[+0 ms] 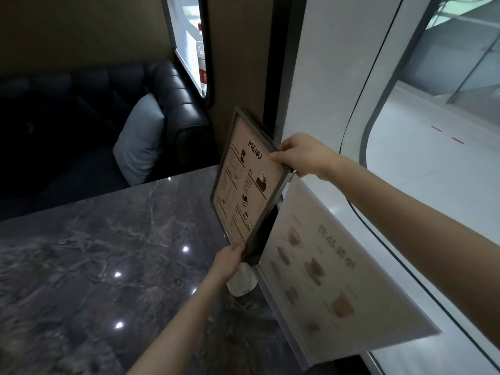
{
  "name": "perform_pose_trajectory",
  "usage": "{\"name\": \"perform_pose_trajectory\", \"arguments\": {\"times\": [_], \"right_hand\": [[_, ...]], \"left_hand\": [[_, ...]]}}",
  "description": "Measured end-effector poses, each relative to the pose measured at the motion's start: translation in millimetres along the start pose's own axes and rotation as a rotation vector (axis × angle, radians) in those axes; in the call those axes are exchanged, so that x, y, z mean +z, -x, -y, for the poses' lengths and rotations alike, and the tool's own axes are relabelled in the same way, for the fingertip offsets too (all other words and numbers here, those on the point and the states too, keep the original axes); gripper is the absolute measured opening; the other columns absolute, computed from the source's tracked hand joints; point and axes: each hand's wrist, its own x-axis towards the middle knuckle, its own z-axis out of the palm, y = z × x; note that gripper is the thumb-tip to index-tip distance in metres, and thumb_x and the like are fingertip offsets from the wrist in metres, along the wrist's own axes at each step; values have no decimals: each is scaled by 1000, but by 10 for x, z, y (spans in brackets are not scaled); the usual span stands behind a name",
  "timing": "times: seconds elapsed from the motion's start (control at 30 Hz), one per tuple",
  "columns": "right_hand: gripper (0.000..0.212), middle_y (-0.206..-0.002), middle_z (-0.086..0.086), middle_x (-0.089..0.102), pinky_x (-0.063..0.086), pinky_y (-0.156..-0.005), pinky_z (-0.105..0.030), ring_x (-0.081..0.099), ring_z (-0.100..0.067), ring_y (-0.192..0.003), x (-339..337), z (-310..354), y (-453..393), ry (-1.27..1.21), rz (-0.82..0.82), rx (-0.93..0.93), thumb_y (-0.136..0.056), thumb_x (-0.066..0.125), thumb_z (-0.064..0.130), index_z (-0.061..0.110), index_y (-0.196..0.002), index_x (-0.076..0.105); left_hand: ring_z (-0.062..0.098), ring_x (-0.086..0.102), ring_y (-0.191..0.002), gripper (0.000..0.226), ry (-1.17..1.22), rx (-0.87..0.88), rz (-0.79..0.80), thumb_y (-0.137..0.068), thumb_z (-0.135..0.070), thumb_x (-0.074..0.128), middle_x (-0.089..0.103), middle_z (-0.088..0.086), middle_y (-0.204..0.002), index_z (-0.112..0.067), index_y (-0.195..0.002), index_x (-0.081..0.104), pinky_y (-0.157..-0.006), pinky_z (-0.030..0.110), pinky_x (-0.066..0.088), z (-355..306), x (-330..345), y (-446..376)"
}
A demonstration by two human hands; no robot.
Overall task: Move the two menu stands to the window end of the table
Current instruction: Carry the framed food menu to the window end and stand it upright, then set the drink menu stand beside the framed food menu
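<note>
A dark-framed menu stand (244, 182) with a beige "MENU" page stands tilted at the window end of the grey marble table (94, 266). My right hand (300, 155) grips its upper right edge and my left hand (228, 259) pinches its lower corner. A second, pale acrylic menu stand (324, 269) with drink pictures leans against the window side, just right of the first. Its lower edge is partly hidden.
A small white object (242, 282) sits on the table below my left hand. A black leather bench with a grey cushion (140, 142) lies beyond the table. A water bottle (201, 58) stands on a ledge in the far opening. The curved window (433, 158) runs along the right.
</note>
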Motion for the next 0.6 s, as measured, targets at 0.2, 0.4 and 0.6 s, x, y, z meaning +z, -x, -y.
{"name": "perform_pose_trajectory", "arguments": {"times": [0.2, 0.4, 0.6], "right_hand": [[24, -84, -5, 65, 55, -60, -27, 62, -15, -74, -78, 7, 325, -9, -8, 15, -92, 50, 23, 2, -101, 60], [43, -112, -17, 64, 49, -87, -40, 59, -27, -96, -81, -105, 868, 41, -148, -89, -93, 40, 37, 2, -106, 62], [45, -102, -21, 66, 50, -74, -41, 62, -30, -87, 49, -252, 1161, 88, -160, -79, -89, 47, 39, -2, -97, 64]], "left_hand": [[23, 56, -78, 32, -221, 118, -174, -93, -25, 37, 65, 12, -90, -7, -83, 61, -65, 28, 39, 37, 124, 299], [23, 54, -101, 27, -218, 361, -270, -93, -19, 41, 58, 7, -113, -5, -110, 56, -84, 32, 45, 172, 558, 758], [26, 11, -143, 63, -472, 316, 90, -95, -28, 36, 10, 14, -156, -3, -145, 8, -117, 34, 12, 326, 1023, 1015]]}}
